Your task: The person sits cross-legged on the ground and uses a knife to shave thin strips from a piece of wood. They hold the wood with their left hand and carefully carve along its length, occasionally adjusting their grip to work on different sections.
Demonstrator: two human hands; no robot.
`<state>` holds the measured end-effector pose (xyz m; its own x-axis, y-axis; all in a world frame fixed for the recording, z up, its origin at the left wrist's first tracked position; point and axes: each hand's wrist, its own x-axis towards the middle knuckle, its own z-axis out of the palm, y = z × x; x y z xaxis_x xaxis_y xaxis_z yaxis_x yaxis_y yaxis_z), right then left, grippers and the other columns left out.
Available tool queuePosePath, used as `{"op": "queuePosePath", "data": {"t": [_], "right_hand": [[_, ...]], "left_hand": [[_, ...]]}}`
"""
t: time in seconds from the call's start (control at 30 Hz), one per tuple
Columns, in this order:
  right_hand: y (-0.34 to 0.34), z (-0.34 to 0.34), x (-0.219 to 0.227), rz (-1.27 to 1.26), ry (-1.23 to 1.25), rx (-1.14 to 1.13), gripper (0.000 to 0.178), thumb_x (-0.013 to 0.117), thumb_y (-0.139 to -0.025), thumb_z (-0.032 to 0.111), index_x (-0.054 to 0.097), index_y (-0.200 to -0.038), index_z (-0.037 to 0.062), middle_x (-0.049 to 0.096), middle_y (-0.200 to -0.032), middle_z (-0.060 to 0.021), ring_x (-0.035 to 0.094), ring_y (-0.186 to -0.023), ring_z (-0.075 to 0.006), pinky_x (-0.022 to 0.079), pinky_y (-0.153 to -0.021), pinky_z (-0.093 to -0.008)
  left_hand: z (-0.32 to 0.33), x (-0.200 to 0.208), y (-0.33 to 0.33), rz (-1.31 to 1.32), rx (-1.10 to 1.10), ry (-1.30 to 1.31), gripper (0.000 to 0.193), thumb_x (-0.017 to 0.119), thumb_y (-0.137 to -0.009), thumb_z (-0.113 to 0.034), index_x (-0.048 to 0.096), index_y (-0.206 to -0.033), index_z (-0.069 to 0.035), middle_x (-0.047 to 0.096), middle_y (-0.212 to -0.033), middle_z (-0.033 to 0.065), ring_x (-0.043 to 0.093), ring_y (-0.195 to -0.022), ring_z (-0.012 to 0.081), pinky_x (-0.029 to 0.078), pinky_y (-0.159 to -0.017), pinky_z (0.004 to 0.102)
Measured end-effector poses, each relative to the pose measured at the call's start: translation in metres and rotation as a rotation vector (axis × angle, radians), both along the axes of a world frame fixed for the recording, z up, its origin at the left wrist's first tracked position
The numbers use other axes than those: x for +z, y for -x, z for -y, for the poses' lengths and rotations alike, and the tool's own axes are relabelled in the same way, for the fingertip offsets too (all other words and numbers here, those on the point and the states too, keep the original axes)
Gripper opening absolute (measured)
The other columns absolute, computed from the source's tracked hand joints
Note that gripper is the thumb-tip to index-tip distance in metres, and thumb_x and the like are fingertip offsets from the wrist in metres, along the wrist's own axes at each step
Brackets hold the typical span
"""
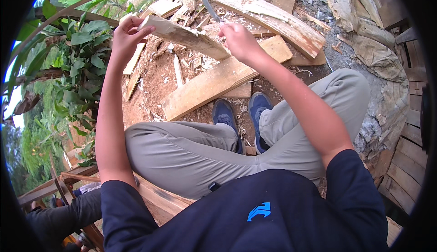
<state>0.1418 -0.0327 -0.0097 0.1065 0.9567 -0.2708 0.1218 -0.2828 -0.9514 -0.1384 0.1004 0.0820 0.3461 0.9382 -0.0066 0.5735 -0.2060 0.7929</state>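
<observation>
My left hand [129,34] is closed on the upper left end of a pale piece of wood [184,37]. The piece slants down to the right, its lower end at a flat plank [214,86] on the ground; whether it rests there I cannot tell. A rough, dark patch shows along its upper side. My right hand [237,41] is wrapped round the handle of a long, curved knife [207,5], the handle mostly hidden by the fingers. Its blade points up and away to the left, apart from the wood.
A thick split log [273,20] lies beyond my right hand. Shavings and offcuts [165,7] cover the reddish soil. Leafy plants [86,47] stand at the left, crumpled sacks [364,29] at the right. Another person's dark sleeve [68,213] shows at the lower left.
</observation>
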Motion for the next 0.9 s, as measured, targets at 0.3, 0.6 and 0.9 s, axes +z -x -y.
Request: {"op": "queuePosePath", "data": {"t": [0.3, 0.6, 0.9], "right_hand": [[0.035, 0.027, -0.051, 0.451, -0.040, 0.208, 0.039, 0.038, -0.108, 0.032, 0.049, -0.108, -0.0051, 0.067, -0.091, -0.0329, 0.067, -0.091, -0.0487, 0.051, -0.078, -0.0555], [0.029, 0.007, -0.048, -0.053, -0.114, -0.038, 0.036, 0.052, -0.105, 0.039, 0.057, -0.107, 0.0041, 0.055, -0.073, -0.0001, 0.049, -0.058, -0.0077, 0.042, -0.054, -0.0287], [0.028, 0.015, -0.042, -0.515, -0.081, -0.426, 0.040, 0.038, -0.109, 0.043, 0.052, -0.102, 0.0067, 0.048, -0.069, 0.0018, 0.040, -0.046, -0.0058, 0.030, -0.036, -0.0231]], "left_hand": [[0.003, 0.000, -0.006, 0.003, -0.024, -0.036, 0.034, 0.085, -0.084, -0.023, 0.064, -0.102, -0.004, 0.070, -0.096, 0.0056, 0.067, -0.082, 0.0096, 0.055, -0.067, 0.0237], [-0.001, -0.002, 0.000, -0.034, -0.040, -0.092, 0.038, 0.085, -0.084, -0.028, 0.063, -0.103, -0.003, 0.068, -0.098, 0.0055, 0.067, -0.084, 0.0108, 0.055, -0.068, 0.0253], [0.000, -0.002, -0.002, 0.011, -0.006, -0.093, 0.035, 0.086, -0.082, -0.027, 0.068, -0.100, -0.003, 0.071, -0.100, 0.0054, 0.067, -0.083, 0.0103, 0.056, -0.066, 0.0255]]}}
